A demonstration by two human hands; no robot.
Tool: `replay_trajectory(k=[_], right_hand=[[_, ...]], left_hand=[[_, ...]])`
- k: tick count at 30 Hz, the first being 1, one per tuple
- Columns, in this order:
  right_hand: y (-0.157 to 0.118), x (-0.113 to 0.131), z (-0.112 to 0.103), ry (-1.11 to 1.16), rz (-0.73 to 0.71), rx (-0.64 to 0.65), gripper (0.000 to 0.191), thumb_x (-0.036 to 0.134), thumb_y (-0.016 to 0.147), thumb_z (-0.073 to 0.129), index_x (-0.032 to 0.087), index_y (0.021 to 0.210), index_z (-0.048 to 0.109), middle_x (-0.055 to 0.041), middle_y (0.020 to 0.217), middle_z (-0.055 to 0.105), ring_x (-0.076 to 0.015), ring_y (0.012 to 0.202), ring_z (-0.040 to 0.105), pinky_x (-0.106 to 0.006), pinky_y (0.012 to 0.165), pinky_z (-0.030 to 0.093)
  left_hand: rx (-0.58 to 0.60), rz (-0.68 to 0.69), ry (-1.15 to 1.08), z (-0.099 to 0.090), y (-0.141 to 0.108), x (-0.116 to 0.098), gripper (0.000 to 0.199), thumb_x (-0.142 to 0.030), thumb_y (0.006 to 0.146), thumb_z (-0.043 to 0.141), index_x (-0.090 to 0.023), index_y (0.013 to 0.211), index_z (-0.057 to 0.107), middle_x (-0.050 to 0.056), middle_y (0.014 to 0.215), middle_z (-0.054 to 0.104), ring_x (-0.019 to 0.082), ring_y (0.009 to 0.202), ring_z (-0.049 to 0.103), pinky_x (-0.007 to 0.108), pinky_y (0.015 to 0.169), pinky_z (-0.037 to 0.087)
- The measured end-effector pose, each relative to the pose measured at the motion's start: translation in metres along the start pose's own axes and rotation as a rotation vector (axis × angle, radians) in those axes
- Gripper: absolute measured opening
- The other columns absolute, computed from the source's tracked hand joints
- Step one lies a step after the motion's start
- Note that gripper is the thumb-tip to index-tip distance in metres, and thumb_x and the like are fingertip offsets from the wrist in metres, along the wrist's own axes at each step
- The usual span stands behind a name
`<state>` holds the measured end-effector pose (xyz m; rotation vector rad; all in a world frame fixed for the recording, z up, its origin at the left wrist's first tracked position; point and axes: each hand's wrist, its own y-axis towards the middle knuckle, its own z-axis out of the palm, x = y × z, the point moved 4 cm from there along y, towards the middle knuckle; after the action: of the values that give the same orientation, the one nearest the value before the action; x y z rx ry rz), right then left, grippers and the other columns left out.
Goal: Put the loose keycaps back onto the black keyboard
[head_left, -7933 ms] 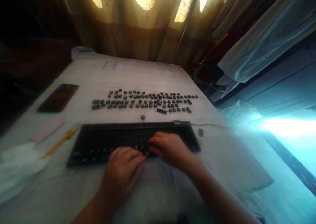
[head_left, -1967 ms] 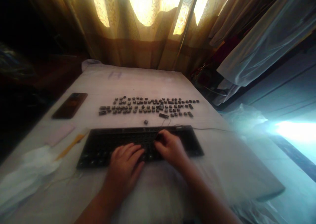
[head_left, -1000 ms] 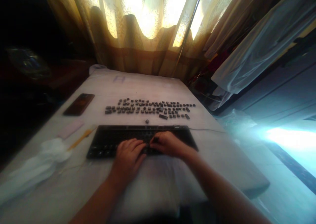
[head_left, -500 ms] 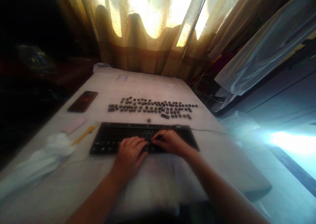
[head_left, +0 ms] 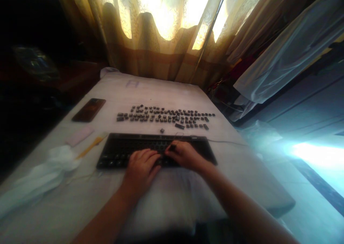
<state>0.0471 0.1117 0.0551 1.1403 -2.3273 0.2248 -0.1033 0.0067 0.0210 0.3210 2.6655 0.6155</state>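
Observation:
A black keyboard (head_left: pixel 118 143) lies across the near part of the white-covered surface, many of its keycaps off. My left hand (head_left: pixel 141 163) rests over its near edge, fingers stretched out and lying on the keys. Closed in a pinch, my right hand (head_left: pixel 185 154) grips a wire keycap puller (head_left: pixel 172 147) with a dark handle; a thin wire loop rises above the fingers. Whatever is at the puller's lower end is hidden by the hand. Behind the keyboard, loose keycaps (head_left: pixel 161 116) spread in rough rows, with a single keycap (head_left: pixel 162 130) closer to the keyboard.
To the left lie a phone (head_left: pixel 89 110), a pink pad (head_left: pixel 80 135), a yellow-handled brush-like thing (head_left: pixel 91 147) and a crumpled white cloth (head_left: pixel 57 163). A cable (head_left: pixel 228 142) runs right from the keyboard. A curtain (head_left: pixel 150 54) hangs behind.
The puller has turned in my right hand, so its wire loop now stands higher above the fingers. My left hand has barely moved. The view has shifted very slightly.

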Motion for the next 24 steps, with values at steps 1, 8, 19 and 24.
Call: replay_trajectory(k=[1, 8, 19, 24], right_hand=[[-0.0007, -0.0003, -0.0003, 0.016, 0.002, -0.006, 0.010, 0.017, 0.090, 0.065, 0.017, 0.088, 0.075, -0.0060, 0.087, 0.074, -0.0177, 0.080, 0.070, -0.026, 0.075, 0.051], [-0.0004, 0.0023, -0.0021, 0.074, -0.055, 0.008, 0.010, 0.019, 0.089, 0.066, 0.018, 0.087, 0.075, -0.0062, 0.088, 0.075, -0.0188, 0.083, 0.070, -0.028, 0.078, 0.052], [-0.0054, -0.0053, -0.0028, 0.263, -0.049, -0.130, 0.007, 0.020, 0.088, 0.066, 0.018, 0.087, 0.073, -0.0041, 0.082, 0.072, -0.0167, 0.075, 0.068, -0.026, 0.070, 0.051], [-0.0071, -0.0069, 0.0051, 0.319, -0.030, -0.131, 0.009, 0.022, 0.089, 0.065, 0.019, 0.084, 0.071, -0.0025, 0.079, 0.069, -0.0162, 0.073, 0.065, -0.026, 0.069, 0.049]], left_hand=[[0.001, 0.000, 0.000, 0.0000, 0.0002, -0.0003, 0.026, -0.027, 0.091, 0.061, -0.021, 0.116, 0.068, 0.008, 0.118, 0.072, 0.030, 0.112, 0.062, 0.048, 0.096, 0.043], [-0.023, 0.011, 0.020, -0.0005, 0.0003, -0.0014, 0.026, -0.026, 0.092, 0.060, -0.021, 0.116, 0.068, 0.009, 0.116, 0.073, 0.031, 0.111, 0.062, 0.049, 0.095, 0.043], [-0.026, 0.020, 0.038, -0.0012, 0.0000, -0.0024, 0.026, -0.026, 0.093, 0.057, -0.020, 0.116, 0.069, 0.009, 0.117, 0.073, 0.030, 0.110, 0.062, 0.049, 0.095, 0.044], [-0.019, 0.025, 0.038, -0.0008, -0.0001, -0.0020, 0.027, -0.027, 0.093, 0.057, -0.021, 0.117, 0.068, 0.009, 0.117, 0.073, 0.031, 0.111, 0.062, 0.049, 0.096, 0.044]])
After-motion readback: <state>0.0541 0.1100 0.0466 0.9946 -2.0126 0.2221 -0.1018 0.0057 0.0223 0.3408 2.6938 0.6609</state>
